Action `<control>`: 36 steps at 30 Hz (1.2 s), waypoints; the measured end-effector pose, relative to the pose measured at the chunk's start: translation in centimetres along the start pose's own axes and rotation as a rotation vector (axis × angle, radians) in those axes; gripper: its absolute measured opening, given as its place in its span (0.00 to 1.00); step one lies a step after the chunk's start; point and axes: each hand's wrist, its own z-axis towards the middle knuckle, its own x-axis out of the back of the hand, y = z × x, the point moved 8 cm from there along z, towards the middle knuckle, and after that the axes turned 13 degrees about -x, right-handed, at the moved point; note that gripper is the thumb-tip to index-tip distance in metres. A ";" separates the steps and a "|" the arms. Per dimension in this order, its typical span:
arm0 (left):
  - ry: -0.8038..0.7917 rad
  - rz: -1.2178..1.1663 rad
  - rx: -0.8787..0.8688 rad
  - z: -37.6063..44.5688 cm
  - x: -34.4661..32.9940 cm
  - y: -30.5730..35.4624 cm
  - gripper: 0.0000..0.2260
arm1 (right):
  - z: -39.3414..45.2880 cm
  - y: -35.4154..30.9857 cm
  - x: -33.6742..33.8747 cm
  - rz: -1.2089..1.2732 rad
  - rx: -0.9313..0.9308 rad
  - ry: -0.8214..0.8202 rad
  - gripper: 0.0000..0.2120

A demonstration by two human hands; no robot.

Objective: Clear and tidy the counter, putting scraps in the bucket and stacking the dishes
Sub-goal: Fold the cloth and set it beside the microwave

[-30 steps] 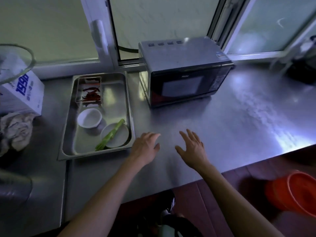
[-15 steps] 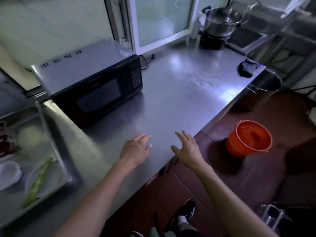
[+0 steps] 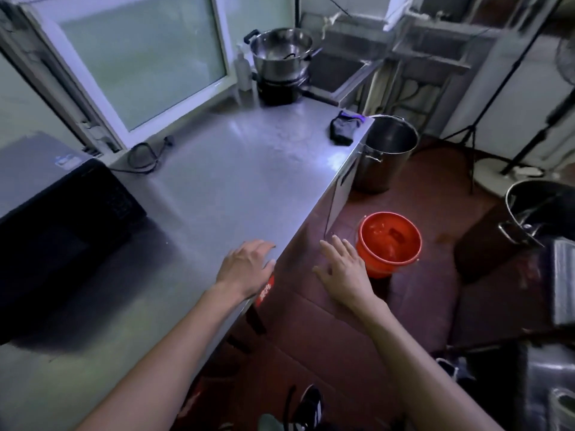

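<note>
Grip, left: left hand (image 3: 245, 269) lies palm down with loose, spread fingers at the table's (image 3: 217, 188) front edge, holding nothing.
Grip, right: right hand (image 3: 343, 270) hovers off the table over the floor, fingers spread and relaxed, also holding nothing.
Landmark: red bucket (image 3: 389, 242) stands upright on the dark red floor, mouth open to the top, with something reddish inside that I cannot make out.
Key relation: bucket sits just beyond and to the right of the right hand, below table height; the right hand is clearly the nearer one, the left hand well to the bucket's left across the table edge.
Axis: bucket is round, so no long axis matters; its wire handle seems to hang down along the rim.
Task things: no scraps or dishes show in this view, so they are likely out of frame to the left, past the microwave (image 3: 59, 209).
Edges: table edge runs diagonally away from the left hand toward a steel stockpot (image 3: 384, 150) behind the bucket.
Open room: bare floor lies between bucket and table front; a dark cloth (image 3: 343, 129) lies at the far table corner.
Judgement: bucket probably gets fetched or checked first, an easy downward reach for the right hand.
</note>
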 end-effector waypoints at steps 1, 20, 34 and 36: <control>-0.006 -0.004 -0.012 1.1 -0.3 0.7 0.18 | 0.5 1.0 0.5 0.000 -0.014 0.000 0.31; 0.017 -0.141 -0.036 21.3 -2.5 -2.9 0.18 | 18.8 3.6 4.7 -0.092 -0.058 -0.020 0.29; 0.009 -0.192 0.022 33.1 -1.6 -10.6 0.18 | 33.5 -0.3 6.1 -0.158 -0.019 -0.061 0.32; 0.004 -0.200 0.051 34.4 -2.0 -11.4 0.18 | 35.6 -0.5 6.0 -0.156 -0.005 -0.080 0.31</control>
